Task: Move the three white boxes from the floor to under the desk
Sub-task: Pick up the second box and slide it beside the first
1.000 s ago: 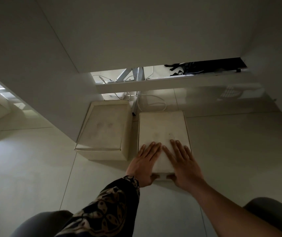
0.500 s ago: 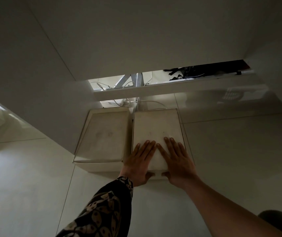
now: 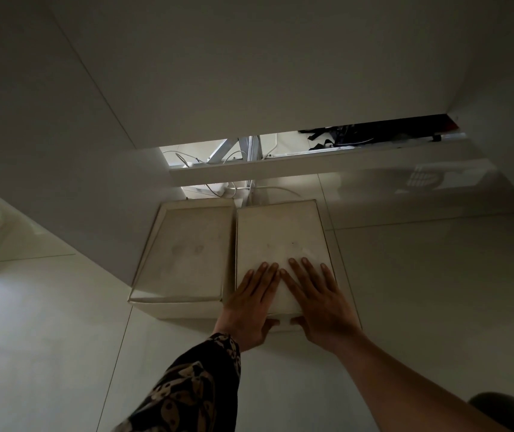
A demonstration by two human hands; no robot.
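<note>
Two white boxes stand side by side on the pale tiled floor beneath the desk top (image 3: 249, 73). The left white box (image 3: 184, 257) sits against the desk's left side panel (image 3: 46, 151). Close against it on the right stands the right white box (image 3: 280, 232). My left hand (image 3: 249, 307) and my right hand (image 3: 318, 304) both lie flat on that box's near end. The fingers are spread on its lid and the thumbs are hooked on its front face. A third box is not in view.
Behind the boxes a metal desk leg (image 3: 251, 157) rises, with white cables (image 3: 218, 188) and a power strip on the floor. A low white crossbar (image 3: 311, 163) spans the back. A dark rounded shape (image 3: 511, 410) shows at the lower right.
The right box has slid forward and to the left under both hands, and the gap to the left box has closed. My view has moved closer under the desk.
</note>
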